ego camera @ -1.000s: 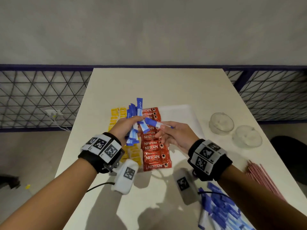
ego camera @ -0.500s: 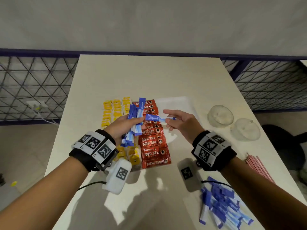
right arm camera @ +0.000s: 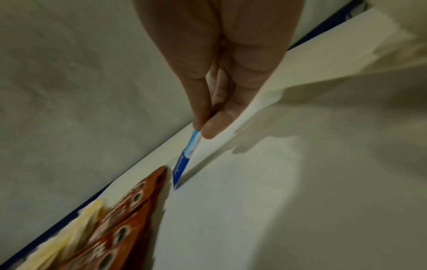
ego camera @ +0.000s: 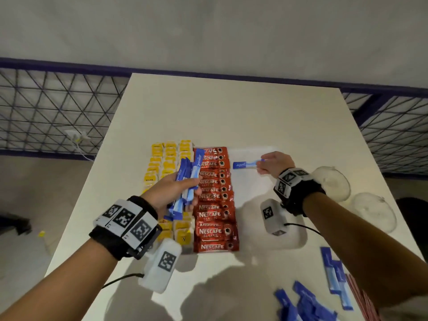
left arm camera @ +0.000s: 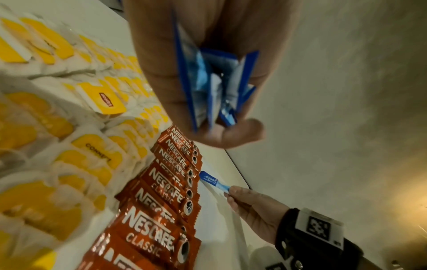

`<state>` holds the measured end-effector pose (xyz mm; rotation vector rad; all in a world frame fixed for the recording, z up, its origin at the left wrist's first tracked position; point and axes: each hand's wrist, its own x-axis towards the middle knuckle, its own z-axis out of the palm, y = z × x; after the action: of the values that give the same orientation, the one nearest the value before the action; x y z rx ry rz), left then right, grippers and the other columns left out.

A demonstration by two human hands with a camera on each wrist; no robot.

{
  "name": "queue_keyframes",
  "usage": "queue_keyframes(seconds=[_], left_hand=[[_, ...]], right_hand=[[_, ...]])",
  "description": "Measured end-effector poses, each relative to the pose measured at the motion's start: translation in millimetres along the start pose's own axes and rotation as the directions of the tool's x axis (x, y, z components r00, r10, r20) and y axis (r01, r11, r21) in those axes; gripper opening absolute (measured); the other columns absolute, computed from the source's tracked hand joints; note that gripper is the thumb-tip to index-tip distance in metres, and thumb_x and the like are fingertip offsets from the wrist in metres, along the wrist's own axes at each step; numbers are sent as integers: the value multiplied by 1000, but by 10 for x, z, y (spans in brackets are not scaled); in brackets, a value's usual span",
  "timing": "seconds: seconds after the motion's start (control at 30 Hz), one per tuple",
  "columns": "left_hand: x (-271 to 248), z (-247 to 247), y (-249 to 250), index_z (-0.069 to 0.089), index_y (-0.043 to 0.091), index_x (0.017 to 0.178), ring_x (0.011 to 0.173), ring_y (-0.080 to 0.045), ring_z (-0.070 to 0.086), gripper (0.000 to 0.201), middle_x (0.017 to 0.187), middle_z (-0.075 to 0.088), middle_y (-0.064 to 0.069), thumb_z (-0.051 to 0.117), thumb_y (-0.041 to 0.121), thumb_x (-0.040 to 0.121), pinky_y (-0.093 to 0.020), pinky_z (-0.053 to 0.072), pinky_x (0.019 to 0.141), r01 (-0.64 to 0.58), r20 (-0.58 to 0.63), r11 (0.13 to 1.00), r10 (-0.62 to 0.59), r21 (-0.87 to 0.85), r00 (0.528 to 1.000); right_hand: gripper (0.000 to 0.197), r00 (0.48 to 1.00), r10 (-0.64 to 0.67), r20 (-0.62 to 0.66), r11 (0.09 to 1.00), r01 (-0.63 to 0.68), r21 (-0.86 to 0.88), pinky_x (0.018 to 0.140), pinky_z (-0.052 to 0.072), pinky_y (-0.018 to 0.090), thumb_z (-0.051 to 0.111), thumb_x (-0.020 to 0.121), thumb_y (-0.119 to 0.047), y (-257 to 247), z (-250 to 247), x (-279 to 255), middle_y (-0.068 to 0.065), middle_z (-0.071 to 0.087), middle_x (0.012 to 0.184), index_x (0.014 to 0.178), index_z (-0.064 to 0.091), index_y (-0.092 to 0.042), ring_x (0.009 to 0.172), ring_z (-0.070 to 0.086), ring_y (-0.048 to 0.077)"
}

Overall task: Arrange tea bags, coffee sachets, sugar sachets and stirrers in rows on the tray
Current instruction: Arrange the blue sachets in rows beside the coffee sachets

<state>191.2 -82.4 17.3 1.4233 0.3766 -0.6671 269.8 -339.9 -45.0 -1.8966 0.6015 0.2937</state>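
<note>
Head view, right hand (ego camera: 275, 163) pinching one sachet (ego camera: 246, 164) (long axis crosswise, dark end toward coffee row (ego camera: 215, 200)), left hand (ego camera: 171, 191) gripping blue bundle (ego camera: 185, 184), count unclear.

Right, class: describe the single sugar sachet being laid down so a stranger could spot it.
Find the white tray, then its red coffee sachets. Just right of their far end, the right hand pinches one blue sugar sachet, lying crosswise alone.

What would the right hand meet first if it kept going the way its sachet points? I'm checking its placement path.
Probably the column of red coffee sachets: the right hand aims its blue sugar sachet leftward at their right edge, a small gap remaining.
</note>
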Motion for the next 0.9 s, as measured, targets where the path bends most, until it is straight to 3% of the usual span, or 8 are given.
queue_keyframes(seconds=[0.1, 0.2, 0.37, 0.5, 0.6, 0.7, 0.8, 0.9], left_hand=[[49, -32, 43, 52, 10, 93, 40, -16, 47, 3, 57, 58, -1, 52, 13, 94, -21, 40, 36, 1, -35, 1000, -1, -1, 999], [125, -57, 118, 54, 9, 97, 40, -15, 48, 5, 57, 59, -1, 53, 13, 93, -21, 40, 35, 5, -79, 1000, -4, 12, 997], [246, -63, 269, 56, 10, 94, 38, -13, 50, 5, 54, 62, 3, 53, 14, 93, -20, 40, 35, -26, -107, 998, 32, 61, 994], [305, -19, 308, 56, 11, 98, 39, -13, 50, 7, 57, 62, 2, 54, 15, 93, -20, 40, 35, -19, -76, 997, 25, 78, 997], [341, 5, 292, 55, 10, 95, 39, -14, 50, 5, 65, 60, -4, 54, 14, 93, -20, 39, 34, -17, -63, 997, 22, 82, 998], [374, 19, 275, 53, 10, 96, 39, -13, 50, 4, 70, 58, -6, 52, 13, 93, -20, 38, 34, -14, -44, 997, 17, 81, 999], [384, 12, 268, 54, 10, 97, 39, -13, 49, 5, 70, 58, -6, 52, 13, 93, -19, 37, 34, -14, -30, 997, 17, 82, 999], [367, -6, 256, 54, 12, 97, 39, -13, 50, 4, 71, 62, -6, 53, 12, 93, -20, 39, 34, -29, -31, 994, 33, 106, 999]], right_hand=[[21, 999, 42, 13, 996, -43, 75, 57, 50, 18, 67, 79, 3, -5, 12, 213, 6, 63, 61, 66, 56, -9, 45, 57, 7], [23, 997, 74, 32, 968, -80, 239, 37, 37, 14, 60, 81, 13, -32, 54, 353, 3, 53, 34, 64, 51, -1, 28, 46, 7], [16, 996, 85, 35, 985, -89, 149, 33, 37, 13, 68, 79, 4, -52, 134, 486, 7, 56, 44, 69, 56, -3, 27, 46, 7], [18, 999, 44, 4, 999, -44, 10, 41, 43, 18, 75, 75, -9, 0, 165, 577, 8, 60, 57, 67, 59, -9, 37, 53, 9], [17, 999, 29, -13, 995, -30, -91, 61, 53, 30, 78, 72, -20, 26, 179, 629, 10, 65, 66, 71, 66, -9, 52, 57, 18], [23, 1000, 14, -22, 984, -17, -177, 78, 55, 41, 77, 72, -27, 19, 183, 662, 15, 69, 77, 75, 66, -8, 67, 62, 28], [21, 1000, 0, -8, 969, -2, -247, 77, 56, 39, 75, 74, -29, 2, 178, 676, 15, 69, 87, 75, 64, -11, 78, 65, 30], [28, 1000, 8, 11, 968, -5, -253, 76, 56, 37, 72, 76, -33, -38, 139, 637, 12, 69, 81, 82, 66, -6, 74, 65, 29]])
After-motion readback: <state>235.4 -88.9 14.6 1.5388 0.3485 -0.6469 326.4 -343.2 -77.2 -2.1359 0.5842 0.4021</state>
